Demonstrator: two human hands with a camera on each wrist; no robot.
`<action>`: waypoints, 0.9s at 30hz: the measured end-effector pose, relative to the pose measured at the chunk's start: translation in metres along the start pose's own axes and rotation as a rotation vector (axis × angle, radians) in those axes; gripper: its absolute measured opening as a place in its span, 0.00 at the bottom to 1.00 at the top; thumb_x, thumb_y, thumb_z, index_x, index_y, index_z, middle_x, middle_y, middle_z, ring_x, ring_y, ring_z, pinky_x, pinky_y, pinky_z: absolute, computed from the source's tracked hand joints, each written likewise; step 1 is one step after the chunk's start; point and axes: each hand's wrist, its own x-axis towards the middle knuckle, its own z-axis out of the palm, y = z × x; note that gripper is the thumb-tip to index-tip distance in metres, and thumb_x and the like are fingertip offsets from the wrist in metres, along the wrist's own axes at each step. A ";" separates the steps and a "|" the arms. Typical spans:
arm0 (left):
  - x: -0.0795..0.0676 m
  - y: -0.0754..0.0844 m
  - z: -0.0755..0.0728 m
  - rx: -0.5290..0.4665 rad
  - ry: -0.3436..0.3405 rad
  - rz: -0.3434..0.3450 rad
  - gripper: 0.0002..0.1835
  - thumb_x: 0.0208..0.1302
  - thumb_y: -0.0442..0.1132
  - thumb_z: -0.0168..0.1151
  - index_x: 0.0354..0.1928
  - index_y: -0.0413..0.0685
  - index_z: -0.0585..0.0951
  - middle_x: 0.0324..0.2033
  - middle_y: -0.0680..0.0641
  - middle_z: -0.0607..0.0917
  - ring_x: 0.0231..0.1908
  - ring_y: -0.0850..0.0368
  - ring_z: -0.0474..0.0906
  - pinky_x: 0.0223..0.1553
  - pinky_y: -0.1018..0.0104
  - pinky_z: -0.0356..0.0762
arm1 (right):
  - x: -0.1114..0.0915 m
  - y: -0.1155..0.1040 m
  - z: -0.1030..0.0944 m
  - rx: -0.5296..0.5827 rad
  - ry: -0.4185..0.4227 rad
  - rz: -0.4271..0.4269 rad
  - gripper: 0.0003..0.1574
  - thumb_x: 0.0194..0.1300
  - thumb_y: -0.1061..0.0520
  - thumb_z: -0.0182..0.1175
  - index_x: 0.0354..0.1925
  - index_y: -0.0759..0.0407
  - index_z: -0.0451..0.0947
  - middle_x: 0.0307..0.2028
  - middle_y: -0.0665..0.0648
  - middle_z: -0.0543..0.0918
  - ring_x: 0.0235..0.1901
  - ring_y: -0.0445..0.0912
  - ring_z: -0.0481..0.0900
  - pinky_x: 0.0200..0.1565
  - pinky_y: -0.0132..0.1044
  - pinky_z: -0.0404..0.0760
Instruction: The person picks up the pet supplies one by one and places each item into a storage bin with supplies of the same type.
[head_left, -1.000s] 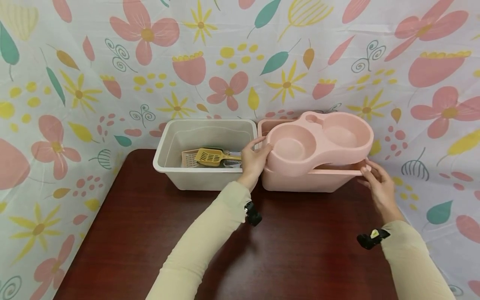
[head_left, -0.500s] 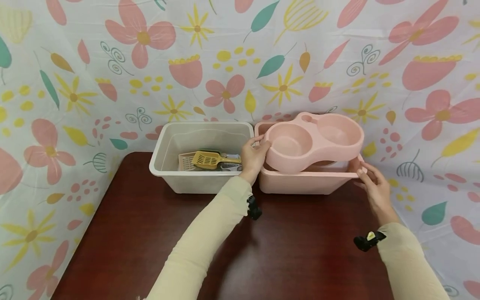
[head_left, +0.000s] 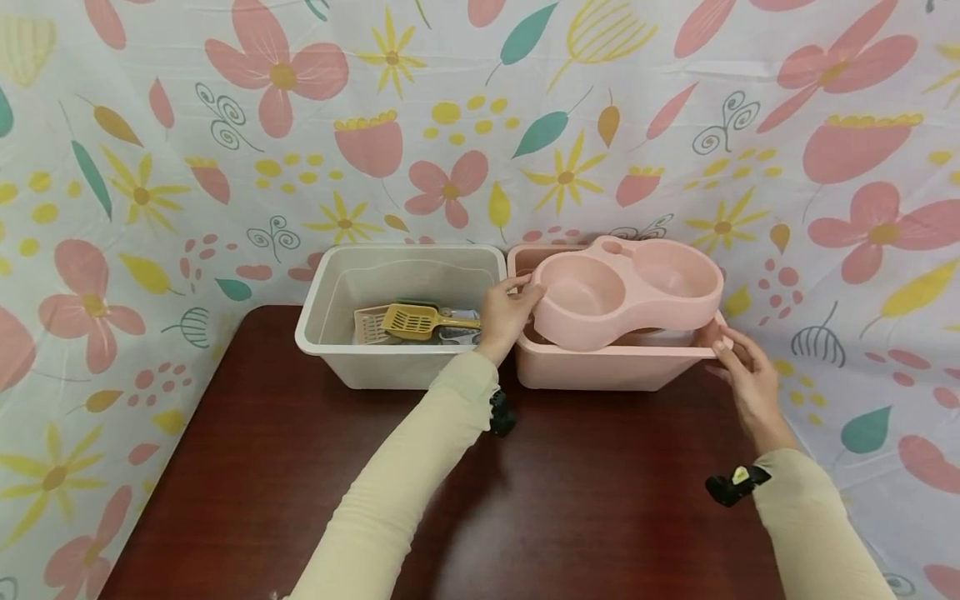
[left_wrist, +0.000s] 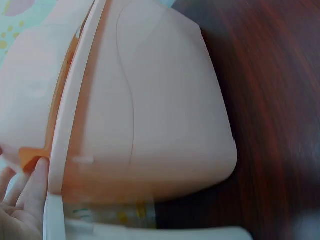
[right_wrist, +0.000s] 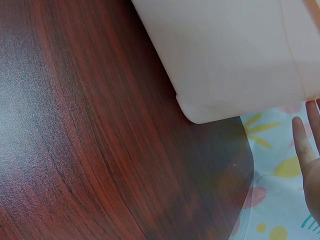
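Observation:
A pink double pet bowl (head_left: 633, 292) rests tilted across the top of a pink litter box (head_left: 600, 367), its right end raised above the opening. My left hand (head_left: 506, 321) pinches the bowl's left edge, thumb outside and fingers at the rim. In the left wrist view, fingers (left_wrist: 35, 187) reach in beside the box's rim, under the bowl's edge. At the box's front right corner, my right hand (head_left: 750, 379) grips the rim with the thumb on top. The right wrist view shows its fingers (right_wrist: 301, 140) by the outer wall. Contents under the bowl are mostly hidden.
A light grey litter box (head_left: 405, 367) stands close against the pink one on the left. Inside it lie a yellow litter scoop (head_left: 410, 321), a beige scoop (head_left: 369, 327) and other partly hidden items. Both boxes stand on a dark red table (head_left: 600, 500) before a flowered cloth (head_left: 450, 100).
The double bowl has shifted slightly left and settled lower on the pink box. My right hand stays at the box's corner, now apart from the bowl's right end. The head view has shifted a little.

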 end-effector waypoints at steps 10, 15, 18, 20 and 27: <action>0.001 0.009 -0.014 0.407 -0.076 0.123 0.19 0.67 0.49 0.66 0.56 0.49 0.85 0.40 0.50 0.89 0.29 0.60 0.78 0.26 0.72 0.68 | 0.000 0.002 0.001 0.002 0.025 -0.005 0.23 0.69 0.69 0.58 0.61 0.66 0.76 0.45 0.51 0.85 0.39 0.38 0.84 0.37 0.31 0.83; -0.002 0.009 -0.018 0.506 -0.084 0.184 0.18 0.65 0.52 0.67 0.52 0.51 0.87 0.34 0.54 0.89 0.25 0.62 0.76 0.29 0.68 0.71 | -0.001 0.003 0.001 -0.002 0.037 0.005 0.23 0.69 0.69 0.58 0.62 0.66 0.76 0.45 0.50 0.84 0.39 0.38 0.83 0.37 0.30 0.83; -0.003 0.007 -0.020 0.534 -0.082 0.211 0.16 0.66 0.52 0.66 0.48 0.52 0.89 0.34 0.55 0.89 0.27 0.63 0.79 0.29 0.68 0.73 | -0.001 0.002 0.001 0.007 0.040 0.013 0.24 0.69 0.70 0.58 0.62 0.65 0.76 0.46 0.50 0.84 0.40 0.37 0.84 0.37 0.30 0.82; -0.004 0.006 -0.021 0.531 -0.072 0.212 0.15 0.66 0.51 0.66 0.47 0.52 0.89 0.35 0.55 0.89 0.29 0.63 0.81 0.30 0.68 0.74 | -0.001 0.002 0.001 0.004 0.046 0.016 0.24 0.69 0.70 0.58 0.62 0.65 0.76 0.47 0.50 0.84 0.39 0.37 0.84 0.37 0.30 0.83; -0.005 0.002 -0.025 0.481 -0.080 0.226 0.15 0.67 0.50 0.65 0.49 0.52 0.89 0.37 0.55 0.88 0.34 0.64 0.84 0.34 0.69 0.78 | 0.000 0.004 0.001 0.043 0.044 0.007 0.24 0.69 0.72 0.57 0.62 0.67 0.75 0.50 0.52 0.82 0.42 0.39 0.80 0.37 0.31 0.83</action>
